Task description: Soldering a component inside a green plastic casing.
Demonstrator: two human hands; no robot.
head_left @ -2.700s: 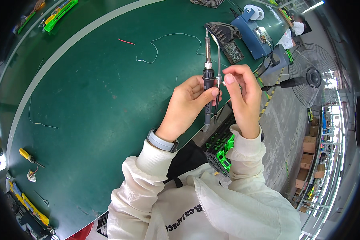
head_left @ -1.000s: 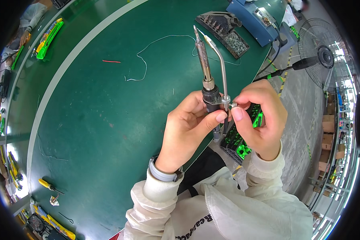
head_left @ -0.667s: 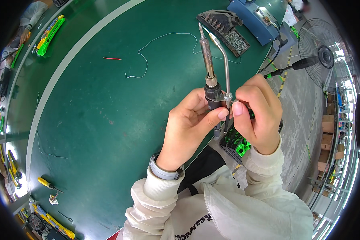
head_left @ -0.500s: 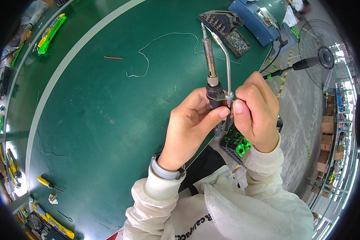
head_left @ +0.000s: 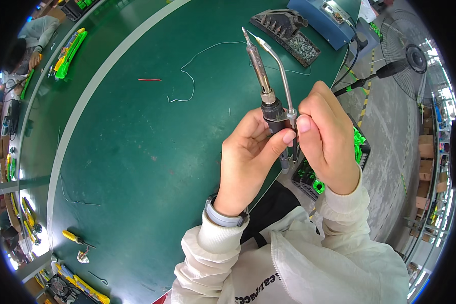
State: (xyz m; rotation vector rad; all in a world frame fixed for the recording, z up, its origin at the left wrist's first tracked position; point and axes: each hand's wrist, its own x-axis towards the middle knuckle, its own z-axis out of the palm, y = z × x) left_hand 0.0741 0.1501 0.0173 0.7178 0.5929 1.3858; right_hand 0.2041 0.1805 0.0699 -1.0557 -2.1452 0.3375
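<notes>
My left hand (head_left: 251, 157) grips the black handle of a soldering iron (head_left: 264, 89), held upright with its metal tip pointing away over the green table (head_left: 137, 152). A thin curved metal feed tube (head_left: 281, 71) runs beside the iron up to its tip. My right hand (head_left: 327, 137) pinches the small fitting at the base of that tube, thumb and forefinger pressed against it, right next to my left thumb. Both hands meet above the table's near edge.
A white wire (head_left: 197, 66) and a short red wire piece (head_left: 149, 79) lie on the table. A dark tray of tips and screws (head_left: 286, 30) and a blue box (head_left: 327, 17) stand at the far edge. A black crate with green parts (head_left: 357, 152) sits below right; a fan (head_left: 413, 58) stands beyond.
The iron and both hands have stayed close together, drifting slightly. My right hand has closed in from beside the handle and its fingers now pinch the tube's fitting.
</notes>
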